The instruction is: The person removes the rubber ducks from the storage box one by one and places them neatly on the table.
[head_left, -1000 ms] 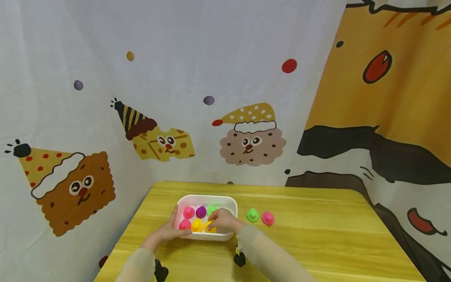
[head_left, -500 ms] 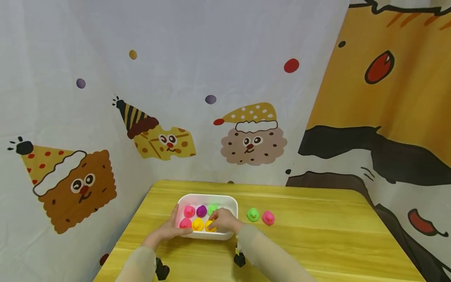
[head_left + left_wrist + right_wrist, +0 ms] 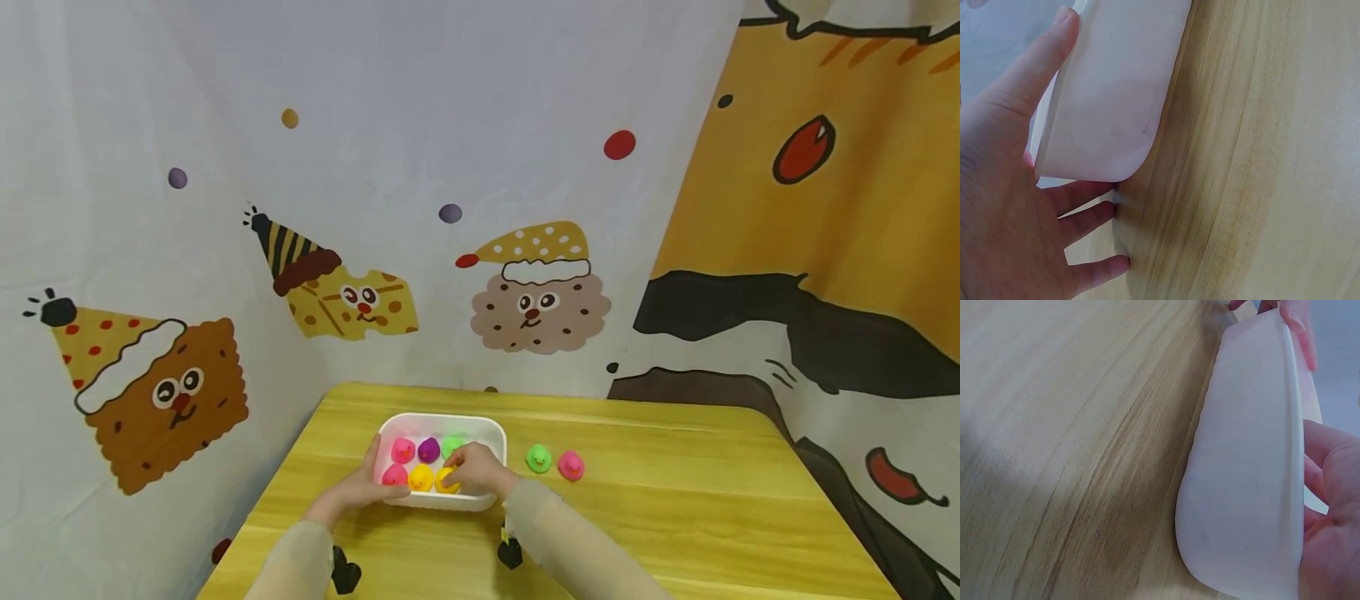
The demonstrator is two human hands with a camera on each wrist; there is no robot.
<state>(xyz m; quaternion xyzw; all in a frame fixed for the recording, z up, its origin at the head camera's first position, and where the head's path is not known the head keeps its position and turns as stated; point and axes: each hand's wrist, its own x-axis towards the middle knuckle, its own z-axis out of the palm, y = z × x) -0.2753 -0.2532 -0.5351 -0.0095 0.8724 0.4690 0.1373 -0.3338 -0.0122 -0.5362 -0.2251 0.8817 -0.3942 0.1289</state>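
Note:
A white rectangular plastic tray (image 3: 442,502) holds several small rubber ducks. Its back row has a pink duck (image 3: 402,451), a purple duck (image 3: 429,451) and a green duck (image 3: 452,446). In front sit another pink duck (image 3: 394,476) and a yellow duck (image 3: 421,478). My left hand (image 3: 358,487) holds the tray's near left corner, thumb along the front rim and fingers at the end wall. Inside the tray, my right hand (image 3: 480,469) pinches a second yellow duck (image 3: 446,481), partly hidden by the fingers. The left wrist view shows the tray's outer wall (image 3: 1110,106) beside my thumb.
On the wooden table (image 3: 675,500), right of the tray, sit a loose green duck (image 3: 538,458) and a loose pink duck (image 3: 572,466). A white cloth (image 3: 360,125) with cartoon prints hangs behind the table and along its left side.
Both hands and the ducks keep their places. Only the head view shifts slightly.

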